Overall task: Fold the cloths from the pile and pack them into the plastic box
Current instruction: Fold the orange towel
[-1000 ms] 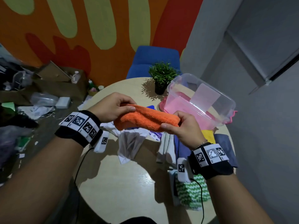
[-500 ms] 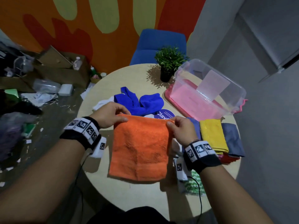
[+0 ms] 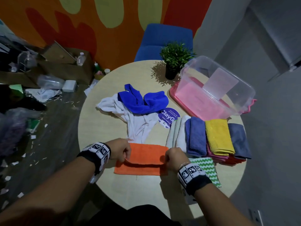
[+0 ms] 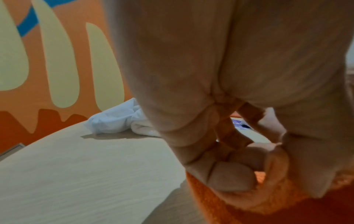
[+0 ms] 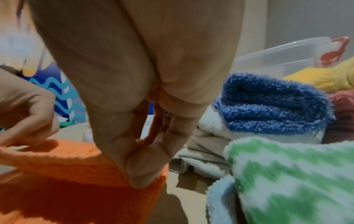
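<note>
Both hands pinch the orange cloth (image 3: 143, 158) on the table (image 3: 133, 190): left hand (image 3: 121, 150) at its left edge, right hand (image 3: 175, 158) at its right, holding a fold across it. Plastic box (image 3: 216, 88) stands open at far right.

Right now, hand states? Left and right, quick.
Left hand: closed, pinching the orange cloth at its left edge.
Right hand: closed, pinching the same cloth's right edge.
</note>
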